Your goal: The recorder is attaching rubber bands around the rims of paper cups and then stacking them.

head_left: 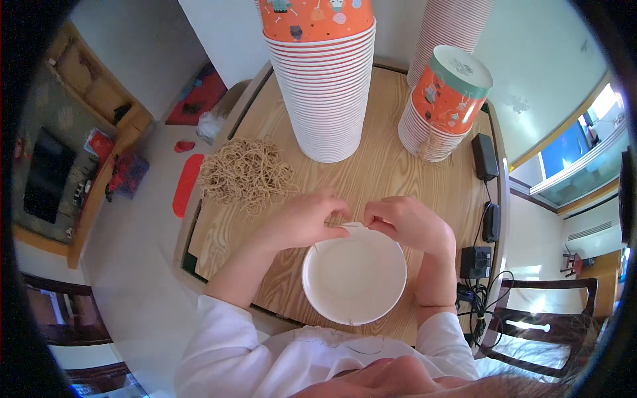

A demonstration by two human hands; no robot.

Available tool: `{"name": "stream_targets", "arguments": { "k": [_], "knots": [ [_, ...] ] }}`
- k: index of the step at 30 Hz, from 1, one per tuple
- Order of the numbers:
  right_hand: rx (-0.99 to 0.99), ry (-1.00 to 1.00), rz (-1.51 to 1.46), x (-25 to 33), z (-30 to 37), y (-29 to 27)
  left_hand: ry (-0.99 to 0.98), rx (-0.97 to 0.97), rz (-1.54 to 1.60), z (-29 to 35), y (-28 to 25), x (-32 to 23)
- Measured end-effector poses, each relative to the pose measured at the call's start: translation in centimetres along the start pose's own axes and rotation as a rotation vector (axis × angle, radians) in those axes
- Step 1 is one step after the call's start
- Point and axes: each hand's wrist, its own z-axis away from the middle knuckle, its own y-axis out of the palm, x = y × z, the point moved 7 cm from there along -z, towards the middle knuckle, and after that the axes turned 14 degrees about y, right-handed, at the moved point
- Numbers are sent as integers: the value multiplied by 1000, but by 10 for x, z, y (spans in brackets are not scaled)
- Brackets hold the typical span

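A white round paper bucket (355, 272) stands at the table's near side, its open mouth toward me. At its far rim my left hand (312, 219) has its fingers curled and its thumb against the edge. Opposite it, my right hand (411, 225) grips the same rim with bent fingers pressed together. Whether a cord lies between the fingertips is too small to tell. A tan bit shows at the near rim. Beyond my left hand lies a tangled heap of brown twine cords (245, 174).
A tall stack of nested paper buckets (325, 93) rises at the far middle. Right of it stands a shorter inverted orange-and-green stack (448, 99), with another tall stack (451, 26) behind. Black power adapters (475, 262) and cables line the right edge, near a dark chair (544, 322).
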Motion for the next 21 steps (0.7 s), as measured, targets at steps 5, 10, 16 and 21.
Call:
{"name": "stream_targets", "arguments": {
  "k": [5,10,16,21],
  "knots": [
    [-15,-1,-38,1,-3,-6,-84,183,126,-4,12,-1],
    [-51,-45,-9,0,-7,-4,-65,140,214,2,25,-2],
    [-133,-38,-11,6,-10,-3,-150,-21,445,18,30,1],
    [-116,132,32,2,-13,-2,-81,-190,412,24,27,-2]
  ]
}}
